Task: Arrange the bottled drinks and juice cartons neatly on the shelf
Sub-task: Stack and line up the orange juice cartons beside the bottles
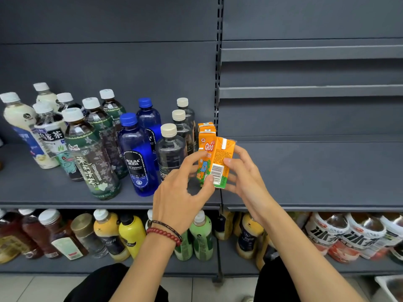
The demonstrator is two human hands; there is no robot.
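Left hand (179, 194) and right hand (247, 180) pinch the orange juice carton (219, 156) between them.

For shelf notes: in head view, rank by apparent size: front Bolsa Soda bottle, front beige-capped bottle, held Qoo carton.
1. front Bolsa Soda bottle.
2-3. Unsure: beige-capped bottle, Qoo carton; carton nearer, bottle partly hidden.

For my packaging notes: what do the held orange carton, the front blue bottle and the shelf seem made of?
Orange carton: seemingly coated paperboard, glossy print, sharp folded edges. Blue bottle: probably tinted plastic, shiny and see-through; glass cannot be excluded. Shelf: likely painted metal, matte dark grey, thin front lip.
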